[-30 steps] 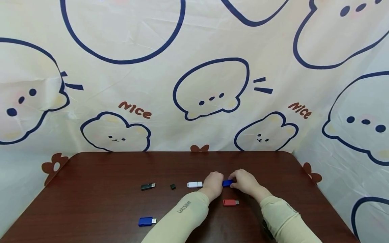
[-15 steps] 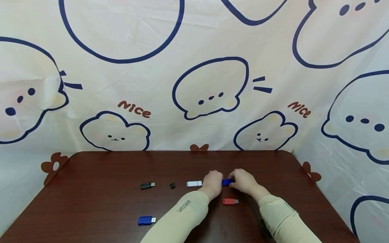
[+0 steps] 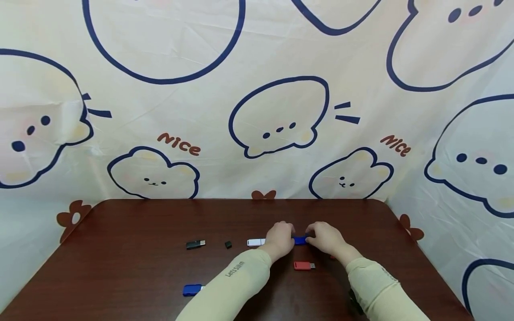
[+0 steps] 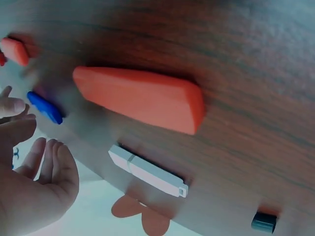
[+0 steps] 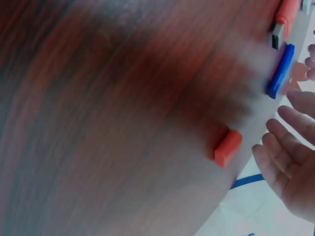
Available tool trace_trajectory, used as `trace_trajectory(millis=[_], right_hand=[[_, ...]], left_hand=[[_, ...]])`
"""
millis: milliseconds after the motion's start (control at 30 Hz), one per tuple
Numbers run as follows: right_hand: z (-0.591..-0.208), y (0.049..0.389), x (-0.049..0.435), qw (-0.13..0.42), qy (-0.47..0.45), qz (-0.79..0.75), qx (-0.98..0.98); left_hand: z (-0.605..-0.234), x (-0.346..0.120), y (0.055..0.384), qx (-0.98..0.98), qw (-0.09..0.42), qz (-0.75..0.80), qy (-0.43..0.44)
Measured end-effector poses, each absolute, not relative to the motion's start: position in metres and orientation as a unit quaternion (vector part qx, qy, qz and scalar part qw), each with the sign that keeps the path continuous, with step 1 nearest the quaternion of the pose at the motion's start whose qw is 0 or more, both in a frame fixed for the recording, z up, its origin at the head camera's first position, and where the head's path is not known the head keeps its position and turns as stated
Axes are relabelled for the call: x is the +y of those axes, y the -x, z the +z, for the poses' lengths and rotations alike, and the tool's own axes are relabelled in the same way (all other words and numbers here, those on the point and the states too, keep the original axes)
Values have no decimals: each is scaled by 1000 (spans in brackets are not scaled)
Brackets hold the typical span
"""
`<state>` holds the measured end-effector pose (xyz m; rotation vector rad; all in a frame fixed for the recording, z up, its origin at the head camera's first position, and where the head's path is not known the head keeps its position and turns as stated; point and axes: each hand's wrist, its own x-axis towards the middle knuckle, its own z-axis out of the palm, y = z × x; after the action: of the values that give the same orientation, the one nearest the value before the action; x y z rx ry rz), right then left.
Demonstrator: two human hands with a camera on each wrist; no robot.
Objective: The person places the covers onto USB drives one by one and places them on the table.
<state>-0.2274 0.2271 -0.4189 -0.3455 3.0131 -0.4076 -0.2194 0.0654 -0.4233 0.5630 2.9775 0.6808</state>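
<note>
A blue USB stick (image 3: 300,240) lies on the table between my two hands; no metal plug shows on it. My left hand (image 3: 279,240) is at its left end, and my right hand (image 3: 327,237) is at its right end. In the left wrist view, the left fingers (image 4: 54,164) are loosely bent and apart from the blue stick (image 4: 45,107). The right fingers (image 5: 278,152) also hold nothing in the right wrist view. Nearer my body lies a red USB stick (image 3: 304,265) with its plug bare. A small red cap (image 5: 228,148) lies near the right hand.
Left of the hands lie a white USB stick (image 3: 255,242), a small black cap (image 3: 228,244) and a black USB stick (image 3: 195,244). Another blue USB stick (image 3: 192,290) is partly behind the left sleeve. A dark object (image 3: 355,303) shows beside the right sleeve.
Both hands have drawn slightly apart from the blue USB stick, which now shows more between them. The left forearm has shifted left, covering the plug of the other blue stick.
</note>
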Motion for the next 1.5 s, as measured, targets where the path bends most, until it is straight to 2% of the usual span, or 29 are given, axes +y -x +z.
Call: trace_trajectory(millis=[100, 333, 667, 1100, 1500], right_hand=[[-414, 225, 233, 41, 93, -130, 986], [-409, 213, 249, 88, 71, -136, 984], [-395, 203, 264, 146, 85, -126, 978], [-401, 197, 271, 162, 62, -160, 972], [-402, 196, 266, 121, 111, -184, 969]], left_hand=[[-419, 63, 217, 949, 22, 250, -192], [-414, 63, 205, 923, 85, 302, -224], [-415, 71, 189, 930, 100, 249, -250], [-427, 77, 178, 947, 50, 139, -287], [-427, 78, 178, 945, 64, 166, -274]])
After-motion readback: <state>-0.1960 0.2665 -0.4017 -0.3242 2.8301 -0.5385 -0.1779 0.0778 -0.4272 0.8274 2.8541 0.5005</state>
